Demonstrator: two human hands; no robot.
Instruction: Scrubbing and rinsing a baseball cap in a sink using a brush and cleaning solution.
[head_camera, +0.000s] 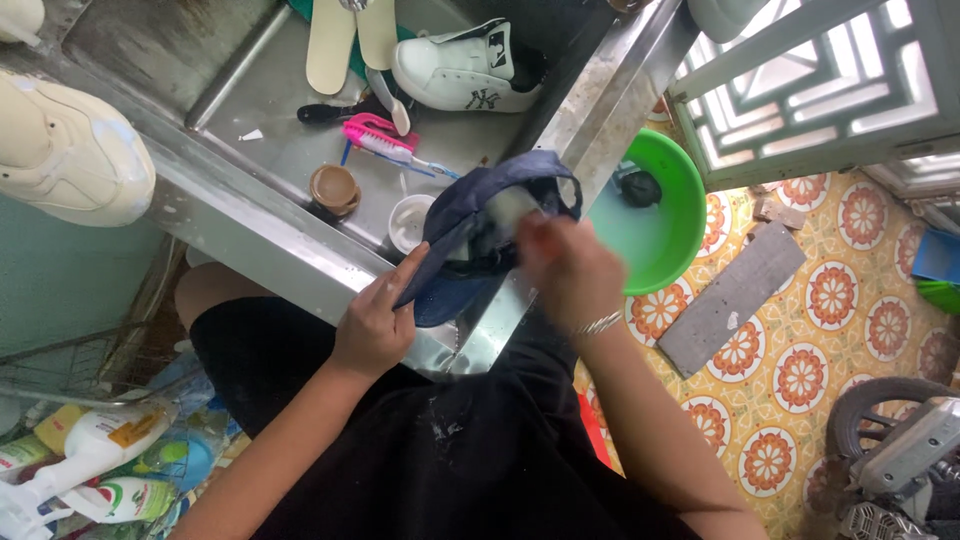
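While our left hand (375, 325) pinches the brim of the dark blue cap (470, 235) between thumb and fingers (400, 275), our right hand (570, 270) is blurred with motion against the cap's crown, closed around something pale that we take for a brush or sponge (512, 208), though the blur hides its exact kind. The cap hangs over the front corner of the steel sink (290, 250), just beyond our left fingers and touching our right ones.

We judge the cap light and soft: the cloth crown sags and folds, and only the brim looks stiff enough to give a firm hold. If wet, the fabric would be heavier and limp, perhaps a little slippery with soap, so the brim edge where our left fingers sit looks like the surest place to take it, with the other hand bracing the crown from inside or at its rim. It does not look fragile, though the brim could crease if bent hard.

Beyond our fingers, in the sink, lie a pink brush (378, 135), a brown lid (334, 188), a small white cup (410, 222) and a white shoe (465, 68). To the right of our right fingers, on the patterned floor, stands a green basin (680, 215).
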